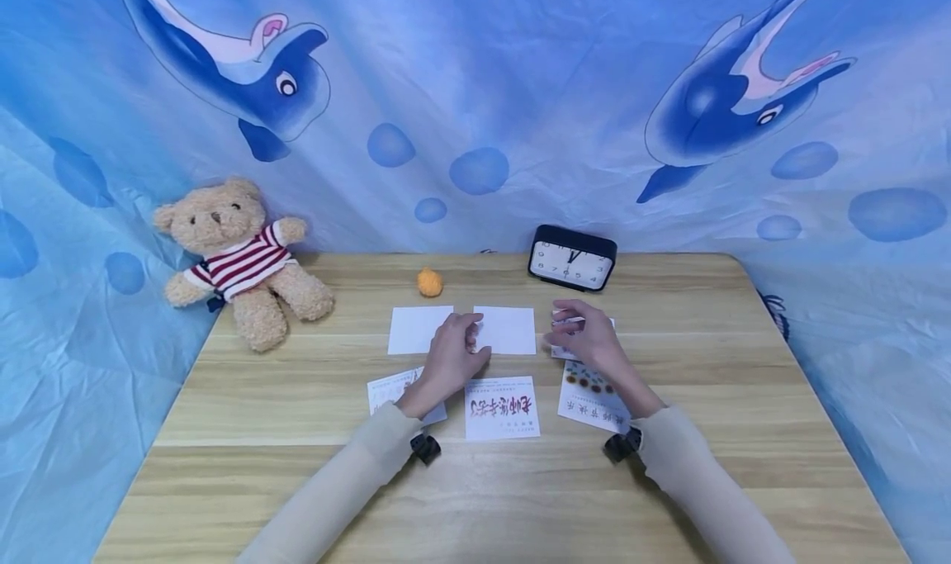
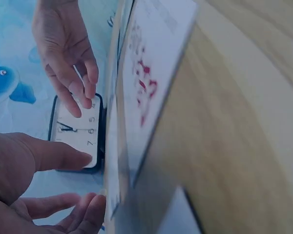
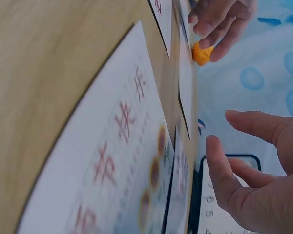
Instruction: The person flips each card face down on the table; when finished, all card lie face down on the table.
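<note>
At the back left corner of the worktop point(image 1: 683, 316), a teddy bear point(image 1: 245, 263) in a red-and-white striped shirt leans against a blue cloth point(image 1: 475, 77) printed with dolphins, its legs resting on the wood. Nearer the front edge and further right, a tilted printed card point(image 1: 383, 391) lies flat, partly hidden by the left wrist. Behind it is the left blank card point(image 1: 412, 329), white on its upper face, and beyond that a small orange ball point(image 1: 429, 282) sits near the back edge. The left hand point(image 1: 451, 353) is released, its fingers loosely bent and the thumb apart; it hovers over the gap between the two blank cards and holds nothing. Just to the right, a card with red writing point(image 1: 502, 409) lies in the row nearer the front edge, with the right blank card point(image 1: 513, 331) behind it. Next, a black-framed clock point(image 1: 572, 258) stands at the back edge. In front of it the right hand point(image 1: 587, 339), also released, hangs above a partly covered card point(image 1: 560, 353), with thumb and fingers well apart and nothing between them. Just nearer the front edge lies a sunflower card point(image 1: 590, 395), slightly turned, one corner by the right wrist.
</note>
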`<state>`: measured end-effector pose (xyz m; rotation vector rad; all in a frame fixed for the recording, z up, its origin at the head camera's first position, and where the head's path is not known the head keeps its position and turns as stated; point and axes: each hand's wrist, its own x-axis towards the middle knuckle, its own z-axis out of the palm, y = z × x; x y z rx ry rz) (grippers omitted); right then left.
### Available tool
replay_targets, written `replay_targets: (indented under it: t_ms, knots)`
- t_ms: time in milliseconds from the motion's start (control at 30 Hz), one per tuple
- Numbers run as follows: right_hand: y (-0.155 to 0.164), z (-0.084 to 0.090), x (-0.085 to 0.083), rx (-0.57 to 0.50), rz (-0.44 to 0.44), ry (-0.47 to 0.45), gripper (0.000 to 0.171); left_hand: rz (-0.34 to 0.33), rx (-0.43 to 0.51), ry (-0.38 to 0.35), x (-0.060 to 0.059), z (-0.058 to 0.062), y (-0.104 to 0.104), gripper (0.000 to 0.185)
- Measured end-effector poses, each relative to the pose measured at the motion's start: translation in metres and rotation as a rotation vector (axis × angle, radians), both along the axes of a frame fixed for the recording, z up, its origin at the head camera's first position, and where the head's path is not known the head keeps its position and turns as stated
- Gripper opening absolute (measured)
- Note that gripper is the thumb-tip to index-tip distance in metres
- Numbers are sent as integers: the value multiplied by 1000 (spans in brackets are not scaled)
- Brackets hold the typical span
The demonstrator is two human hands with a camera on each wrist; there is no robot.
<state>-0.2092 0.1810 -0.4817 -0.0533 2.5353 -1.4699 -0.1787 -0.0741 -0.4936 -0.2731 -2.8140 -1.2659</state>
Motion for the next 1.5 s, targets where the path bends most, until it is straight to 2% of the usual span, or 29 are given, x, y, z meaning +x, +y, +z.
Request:
replay_targets:
  t_ms: [167, 367, 600, 900, 1033, 1300, 1500]
  knots:
    - [17, 4, 4, 17, -45, 20, 58, -68, 45, -46, -3, 7, 12, 52]
    - [42, -1, 12, 24, -93, 60, 51, -125, 49, -139, -5, 12, 30, 47]
    - [66, -7, 23, 63, -160, 46, 49, -190, 95, -204, -6, 11, 51, 49]
    - [90, -12, 36, 93, -161, 25, 54, -262, 89, -255, -5, 12, 74, 56]
    - [92, -13, 41, 90, -151, 9, 57, -271, 73, -286, -4, 11, 82, 60]
    - [84, -13, 45, 35, -160, -29, 60, -239, 102, -310, -2, 8, 89, 60]
    - [79, -10, 44, -81, -186, -99, 62, -210, 122, -361, 1, 10, 92, 61]
